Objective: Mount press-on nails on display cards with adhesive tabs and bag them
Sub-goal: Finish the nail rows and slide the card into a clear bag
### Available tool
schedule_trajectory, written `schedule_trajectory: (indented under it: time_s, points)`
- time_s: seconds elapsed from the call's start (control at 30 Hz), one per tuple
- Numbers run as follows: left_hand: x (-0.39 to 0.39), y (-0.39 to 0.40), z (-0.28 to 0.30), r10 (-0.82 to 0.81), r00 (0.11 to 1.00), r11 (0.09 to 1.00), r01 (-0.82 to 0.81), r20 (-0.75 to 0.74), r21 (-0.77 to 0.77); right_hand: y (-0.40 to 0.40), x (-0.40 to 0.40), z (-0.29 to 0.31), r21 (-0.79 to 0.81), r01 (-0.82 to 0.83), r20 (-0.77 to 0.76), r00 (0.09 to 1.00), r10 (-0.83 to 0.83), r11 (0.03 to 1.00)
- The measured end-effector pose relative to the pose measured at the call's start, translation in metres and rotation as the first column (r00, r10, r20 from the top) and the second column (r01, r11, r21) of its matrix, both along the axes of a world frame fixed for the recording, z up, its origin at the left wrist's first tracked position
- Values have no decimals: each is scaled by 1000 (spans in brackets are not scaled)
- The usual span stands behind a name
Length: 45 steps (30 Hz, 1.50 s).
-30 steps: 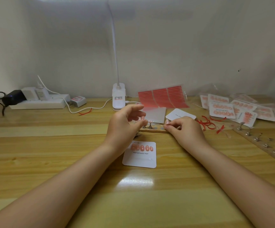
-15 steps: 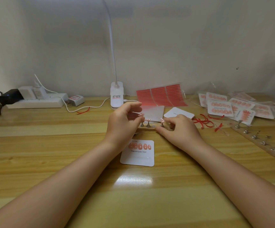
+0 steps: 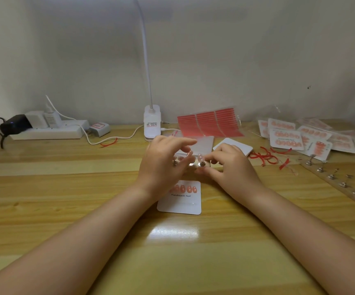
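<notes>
Starting far left of the lamp base (image 3: 152,123), a white power strip (image 3: 49,130) lies along the wall with a black adapter (image 3: 16,124) plugged into it, and a small grey box (image 3: 99,128) sits between strip and lamp. Just in front of the lamp base, the left hand (image 3: 161,165) hovers over a short wooden nail stand (image 3: 193,165), its thumb and fingers curled but parted; whether it pinches a nail cannot be told. Nearer the person than the lamp, and partly under that left wrist, a white display card (image 3: 181,201) lies flat on the table (image 3: 66,199), already carrying a row of orange press-on nails (image 3: 185,189) above its printed line. The right hand (image 3: 232,167) meets the stand from the other side, fingertips (image 3: 209,161) pressed close around a pale nail (image 3: 200,157) on its peg. Right of the lamp base lean red adhesive tab sheets (image 3: 209,122), then a blank card (image 3: 234,146), loose red strips (image 3: 266,156), a pile of finished cards (image 3: 300,137), and a long wooden stand (image 3: 334,179) with empty pegs.
</notes>
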<state>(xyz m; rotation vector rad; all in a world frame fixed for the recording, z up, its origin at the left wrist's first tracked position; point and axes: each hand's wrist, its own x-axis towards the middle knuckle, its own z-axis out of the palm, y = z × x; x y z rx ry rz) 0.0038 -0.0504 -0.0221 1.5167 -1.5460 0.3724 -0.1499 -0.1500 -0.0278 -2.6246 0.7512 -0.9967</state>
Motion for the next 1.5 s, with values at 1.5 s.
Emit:
schedule_trajectory:
  time_s: [1.5]
  points:
    - [12, 15, 44, 259, 965, 877, -249, 33, 410, -4, 3, -4, 143, 29, -68, 997, -19, 989]
